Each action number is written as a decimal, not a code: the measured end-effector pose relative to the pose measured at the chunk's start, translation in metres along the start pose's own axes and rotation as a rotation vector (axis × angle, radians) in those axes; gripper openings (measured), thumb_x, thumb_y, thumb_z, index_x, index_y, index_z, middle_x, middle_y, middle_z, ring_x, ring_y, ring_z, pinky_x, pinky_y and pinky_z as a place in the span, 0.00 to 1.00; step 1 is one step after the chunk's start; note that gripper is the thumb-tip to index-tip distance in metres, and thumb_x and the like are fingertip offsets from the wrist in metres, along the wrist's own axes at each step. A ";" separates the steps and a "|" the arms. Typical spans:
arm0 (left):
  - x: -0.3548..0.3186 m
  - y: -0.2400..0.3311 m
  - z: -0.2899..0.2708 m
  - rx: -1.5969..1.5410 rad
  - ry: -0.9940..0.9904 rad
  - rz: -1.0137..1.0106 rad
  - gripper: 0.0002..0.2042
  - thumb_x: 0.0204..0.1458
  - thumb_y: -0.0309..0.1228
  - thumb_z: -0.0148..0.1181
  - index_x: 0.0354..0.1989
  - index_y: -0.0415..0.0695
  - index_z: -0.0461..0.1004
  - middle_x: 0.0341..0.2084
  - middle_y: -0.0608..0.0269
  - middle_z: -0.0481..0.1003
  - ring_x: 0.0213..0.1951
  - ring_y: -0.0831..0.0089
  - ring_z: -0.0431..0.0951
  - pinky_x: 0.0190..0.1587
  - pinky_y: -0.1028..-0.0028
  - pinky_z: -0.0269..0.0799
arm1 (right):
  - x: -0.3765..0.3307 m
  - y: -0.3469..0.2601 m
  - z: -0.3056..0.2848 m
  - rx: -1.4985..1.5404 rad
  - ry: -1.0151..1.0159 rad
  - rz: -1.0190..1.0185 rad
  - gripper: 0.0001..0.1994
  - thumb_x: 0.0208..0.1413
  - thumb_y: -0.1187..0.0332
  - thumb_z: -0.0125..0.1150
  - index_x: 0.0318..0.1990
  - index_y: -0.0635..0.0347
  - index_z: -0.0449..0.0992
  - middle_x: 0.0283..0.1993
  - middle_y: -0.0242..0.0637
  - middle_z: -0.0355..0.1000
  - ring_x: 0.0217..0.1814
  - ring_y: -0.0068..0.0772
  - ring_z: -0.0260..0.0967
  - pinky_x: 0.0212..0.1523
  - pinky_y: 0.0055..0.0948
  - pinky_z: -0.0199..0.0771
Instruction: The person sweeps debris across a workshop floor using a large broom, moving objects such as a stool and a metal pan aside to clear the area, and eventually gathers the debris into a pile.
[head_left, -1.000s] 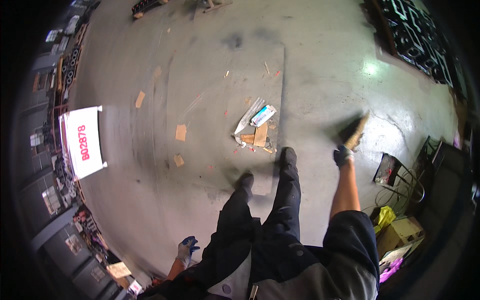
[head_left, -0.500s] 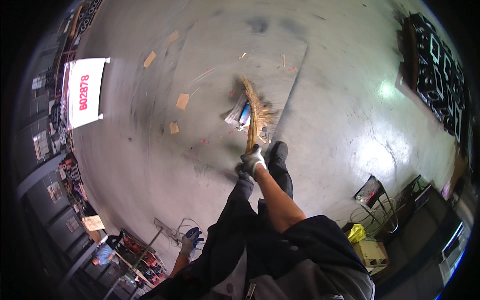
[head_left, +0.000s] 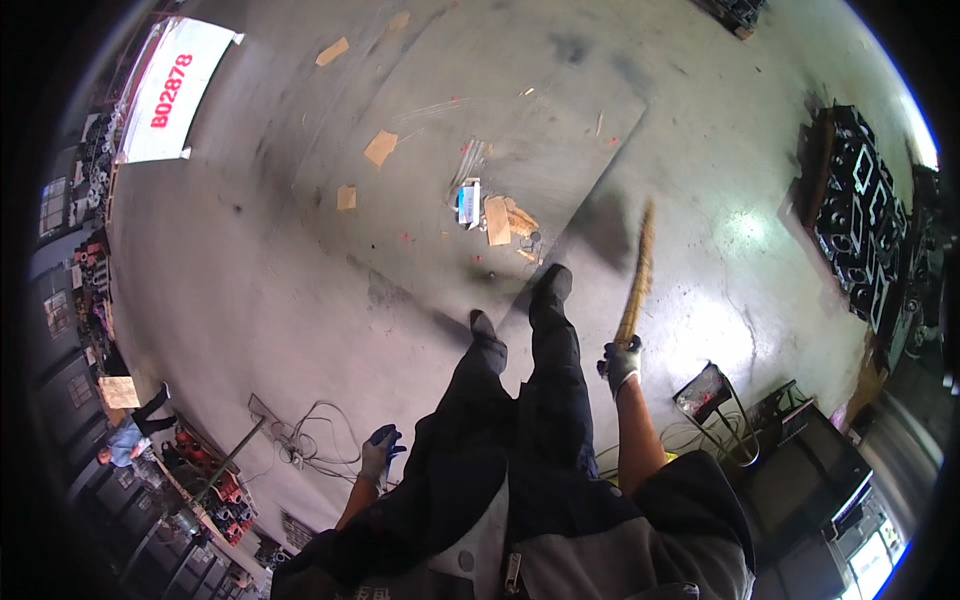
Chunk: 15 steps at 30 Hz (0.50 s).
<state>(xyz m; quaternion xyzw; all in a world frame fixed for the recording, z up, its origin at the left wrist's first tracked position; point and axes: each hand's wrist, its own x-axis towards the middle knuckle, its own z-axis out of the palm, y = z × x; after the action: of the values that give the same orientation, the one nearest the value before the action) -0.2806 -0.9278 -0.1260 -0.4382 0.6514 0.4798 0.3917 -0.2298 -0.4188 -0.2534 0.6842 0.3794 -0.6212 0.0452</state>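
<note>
A straw broom [head_left: 641, 275] is in my right hand [head_left: 621, 364], whose gloved fingers wrap round its lower end. The broom points away from me, off the floor to the right of my feet. My left hand [head_left: 379, 452], in a grey and blue glove, hangs by my left hip with loosely bent fingers and nothing in them. On the floor ahead lies a small pile: a blue and white box [head_left: 468, 203], a cardboard piece [head_left: 497, 221], crumpled brown scraps [head_left: 520, 219] and a greyish plastic strip [head_left: 469, 158].
Loose cardboard bits [head_left: 381, 148] lie farther left on the floor. Black metal parts [head_left: 858, 210] stand on a pallet at right. A dustpan-like tray with a tubular handle [head_left: 703, 392] is near right. Cables [head_left: 318, 438] lie at left; a person [head_left: 125, 441] is beyond.
My right hand has swung the broom from over the pile out to the right, uncovering the box and cardboard. My left hand stays by my hip, and the view has shifted.
</note>
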 end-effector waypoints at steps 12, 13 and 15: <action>-0.017 -0.088 -0.104 -0.122 0.140 -0.004 0.21 0.49 0.34 0.57 0.49 0.36 0.65 0.37 0.50 0.72 0.33 0.60 0.75 0.31 0.67 0.75 | 0.007 0.109 0.243 0.277 -0.519 0.359 0.03 0.47 0.66 0.53 0.29 0.50 0.67 0.21 0.33 0.62 0.19 0.33 0.59 0.23 0.29 0.64; -0.020 -0.094 -0.106 -0.149 0.103 -0.022 0.21 0.49 0.34 0.57 0.49 0.37 0.65 0.37 0.50 0.72 0.33 0.60 0.75 0.31 0.67 0.75 | -0.009 0.096 0.266 0.303 -0.556 0.367 0.03 0.47 0.68 0.52 0.28 0.49 0.65 0.19 0.32 0.59 0.17 0.31 0.56 0.21 0.28 0.62; -0.031 -0.102 -0.100 -0.164 0.098 -0.085 0.21 0.49 0.36 0.57 0.49 0.39 0.65 0.36 0.53 0.72 0.32 0.61 0.75 0.30 0.68 0.73 | -0.034 0.067 0.300 0.353 -0.613 0.382 0.07 0.48 0.71 0.50 0.25 0.48 0.60 0.16 0.29 0.51 0.14 0.28 0.51 0.16 0.25 0.58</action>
<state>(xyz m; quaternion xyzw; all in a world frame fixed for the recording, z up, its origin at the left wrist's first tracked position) -0.1831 -1.0344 -0.1030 -0.5192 0.6091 0.4924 0.3420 -0.4334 -0.6422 -0.3179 0.5228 0.1018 -0.8324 0.1529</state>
